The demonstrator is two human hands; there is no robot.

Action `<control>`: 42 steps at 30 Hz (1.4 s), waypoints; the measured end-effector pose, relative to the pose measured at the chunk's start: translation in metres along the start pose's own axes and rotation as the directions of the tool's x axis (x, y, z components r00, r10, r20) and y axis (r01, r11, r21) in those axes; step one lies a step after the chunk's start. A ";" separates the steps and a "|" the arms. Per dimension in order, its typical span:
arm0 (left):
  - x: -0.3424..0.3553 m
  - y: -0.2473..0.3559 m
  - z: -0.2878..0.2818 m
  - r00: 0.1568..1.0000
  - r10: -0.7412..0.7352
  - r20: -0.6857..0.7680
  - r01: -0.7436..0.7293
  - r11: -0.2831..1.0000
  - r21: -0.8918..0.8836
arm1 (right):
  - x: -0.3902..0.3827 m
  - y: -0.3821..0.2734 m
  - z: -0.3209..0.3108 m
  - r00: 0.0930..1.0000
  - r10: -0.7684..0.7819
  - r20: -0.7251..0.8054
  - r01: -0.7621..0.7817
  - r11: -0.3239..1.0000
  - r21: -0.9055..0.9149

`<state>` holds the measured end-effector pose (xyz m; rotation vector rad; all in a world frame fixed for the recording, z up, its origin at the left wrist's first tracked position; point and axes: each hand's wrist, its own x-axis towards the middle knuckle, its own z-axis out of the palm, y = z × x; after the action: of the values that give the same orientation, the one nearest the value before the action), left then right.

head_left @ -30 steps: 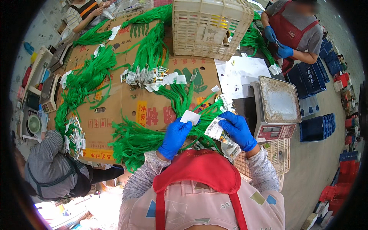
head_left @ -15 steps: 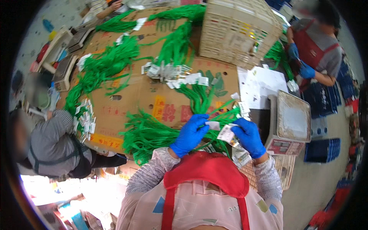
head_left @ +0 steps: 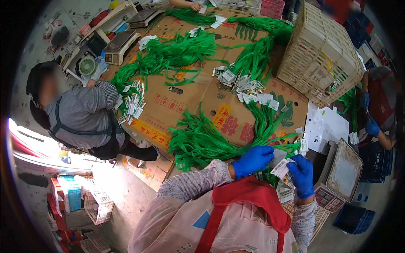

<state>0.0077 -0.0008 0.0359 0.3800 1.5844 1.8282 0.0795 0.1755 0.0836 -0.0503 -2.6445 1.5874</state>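
My left hand, in a blue glove, has its fingers closed at the edge of a blank white slip. Close by on the right, my gloved right hand pinches a printed white label between thumb and fingers. More labels hang just below it, partly hidden by my apron. Green mesh netting strips spread in a bundle left of my hands along the cardboard's near edge. Beyond my hands lies another green bundle, with white tags at its end.
Cardboard covers the table, bearing more green netting and a pile of tags. A cream plastic crate stands at the far right. A scale is right of my hands. Co-workers stand at the left and right.
The view has swung left, so the table and my hands appear farther right in it. Both hands stay close together, with the printed label still in my right fingers.
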 end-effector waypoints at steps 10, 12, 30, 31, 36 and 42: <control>-0.004 0.016 -0.010 0.993 -0.103 0.066 0.099 0.994 0.050 | 0.005 -0.002 -0.005 0.997 -0.008 0.079 -0.002 0.992 0.122; -0.004 0.020 -0.007 0.990 -0.121 0.076 0.117 0.992 0.053 | 0.007 -0.007 -0.005 0.996 -0.002 0.091 -0.005 0.997 0.074; -0.004 0.027 -0.011 0.953 -0.196 0.230 0.207 0.978 -0.026 | 0.014 0.013 0.001 0.990 0.038 0.137 -0.031 0.998 -0.052; -0.004 0.027 -0.012 0.951 -0.201 0.237 0.213 0.977 -0.028 | 0.014 0.014 0.002 0.990 0.038 0.138 -0.033 0.999 -0.040; -0.003 0.029 -0.013 0.939 -0.219 0.266 0.241 0.969 -0.054 | 0.016 0.014 0.001 0.986 0.054 0.157 -0.047 0.998 -0.047; -0.003 0.027 -0.012 0.942 -0.214 0.258 0.234 0.971 -0.050 | 0.015 0.012 0.001 0.984 0.068 0.167 -0.064 0.997 -0.031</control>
<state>-0.0057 -0.0123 0.0600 0.3627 1.3188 1.5952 0.0644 0.1812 0.0726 -0.0054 -2.8183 1.6475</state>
